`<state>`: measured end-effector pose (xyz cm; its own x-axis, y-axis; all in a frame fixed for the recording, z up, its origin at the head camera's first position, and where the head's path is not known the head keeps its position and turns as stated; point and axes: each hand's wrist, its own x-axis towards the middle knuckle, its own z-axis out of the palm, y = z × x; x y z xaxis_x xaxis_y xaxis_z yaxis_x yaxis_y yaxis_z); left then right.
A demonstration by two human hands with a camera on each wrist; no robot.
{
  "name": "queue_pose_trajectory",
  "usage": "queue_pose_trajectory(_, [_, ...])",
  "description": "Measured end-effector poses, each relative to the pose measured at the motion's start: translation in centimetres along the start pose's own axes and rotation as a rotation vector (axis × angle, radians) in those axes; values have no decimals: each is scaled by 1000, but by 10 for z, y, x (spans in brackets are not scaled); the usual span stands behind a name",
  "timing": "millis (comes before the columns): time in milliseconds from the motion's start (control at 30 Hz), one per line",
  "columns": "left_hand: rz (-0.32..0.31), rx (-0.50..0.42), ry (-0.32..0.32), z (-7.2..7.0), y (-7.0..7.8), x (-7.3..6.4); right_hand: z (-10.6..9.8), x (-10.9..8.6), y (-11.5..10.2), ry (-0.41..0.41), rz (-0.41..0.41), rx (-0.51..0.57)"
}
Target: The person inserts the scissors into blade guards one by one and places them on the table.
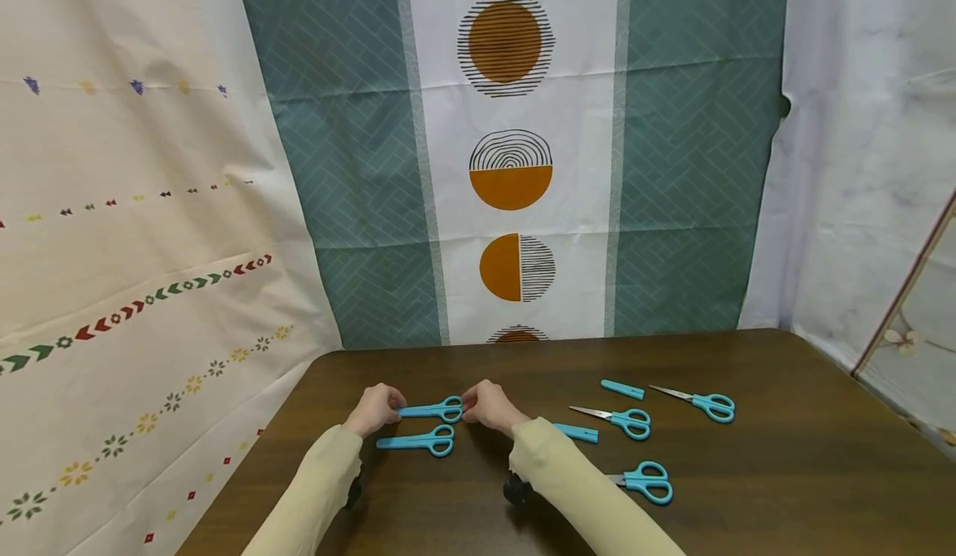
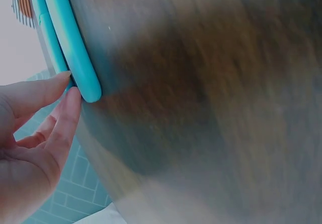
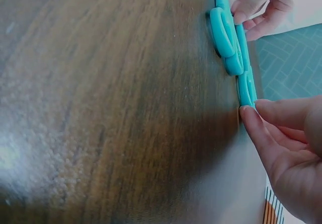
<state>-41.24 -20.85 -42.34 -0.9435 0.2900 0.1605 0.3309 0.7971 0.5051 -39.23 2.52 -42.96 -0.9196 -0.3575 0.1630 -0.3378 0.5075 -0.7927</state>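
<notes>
Two light-blue scissors with their blades in matching sheaths lie side by side on the brown table, handles to the right. My left hand (image 1: 373, 411) pinches the sheath tip of the farther scissors (image 1: 421, 412) between thumb and fingers. At the other end, my right hand (image 1: 493, 407) has thumb and fingertips on the handle loop. Closer to me lies the second sheathed scissors (image 1: 407, 441), touched by neither hand; its rounded sheath tip (image 2: 75, 48) stands in front of my left fingertips in the left wrist view. In the right wrist view, its handle (image 3: 223, 32) overlaps the farther pair.
Right of my right arm lie three bare-bladed scissors: one at the far right (image 1: 713, 407), one in the middle (image 1: 631, 421) and one nearer (image 1: 646, 481), its blades partly behind my sleeve. Two loose sheaths (image 1: 622, 389) lie beside them. Patterned cloth (image 1: 515, 166) hangs behind the table (image 1: 784, 456).
</notes>
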Motion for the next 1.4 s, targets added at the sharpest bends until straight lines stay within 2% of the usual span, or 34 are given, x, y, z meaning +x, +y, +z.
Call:
queue_pose_trajectory(200, [-13, 11, 16, -3, -1, -1, 1, 0, -1, -12, -9, 42])
queue_pose_trajectory(400, [-27, -16, 11, -3, -1, -2, -1, -2, -2, -20, 4, 81])
queue_pose_trajectory(600, [6, -4, 48, -5, 3, -3, -11, -6, -8, -46, 53, 231])
queue_pose_trajectory(667, [18, 6, 66, -7, 7, -3, -16, -7, -10, -47, 72, 259])
queue_pose_trajectory(867, [34, 0, 94, -10, 26, -2, -37, -11, -10, -62, 102, 222])
queue_pose_trajectory(967, [75, -4, 104, -9, 36, 0, -48, -13, -9, -78, 99, 235])
queue_pose_trajectory(1400, [238, -137, 56, 6, 74, 10, -84, -30, 1, -74, 74, 240])
